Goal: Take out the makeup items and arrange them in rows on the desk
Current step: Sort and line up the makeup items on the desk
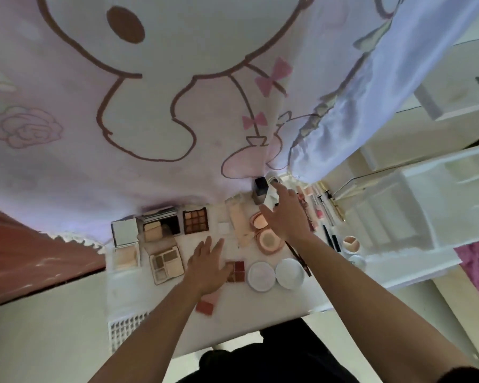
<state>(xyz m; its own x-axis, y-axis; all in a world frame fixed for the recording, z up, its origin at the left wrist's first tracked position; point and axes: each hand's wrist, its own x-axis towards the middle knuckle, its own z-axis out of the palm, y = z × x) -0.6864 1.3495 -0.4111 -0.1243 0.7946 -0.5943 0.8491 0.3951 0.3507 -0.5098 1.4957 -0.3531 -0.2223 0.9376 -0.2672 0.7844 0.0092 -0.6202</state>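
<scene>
Several makeup items lie in rows on the white desk. At the back stands a foundation bottle with a black cap. My right hand hovers just right of it, fingers spread and straight, holding nothing. A brown eyeshadow palette, a powder compact and a grey palette lie to the left. My left hand is flat with straight fingers over the desk, beside a small red palette. Pink compacts sit under my right wrist.
A cartoon-print curtain hangs behind the desk. Two round white lids lie at the front right. Pencils and lipsticks lie along the right side. A white drawer organiser stands to the right, a white grid tray at the front left.
</scene>
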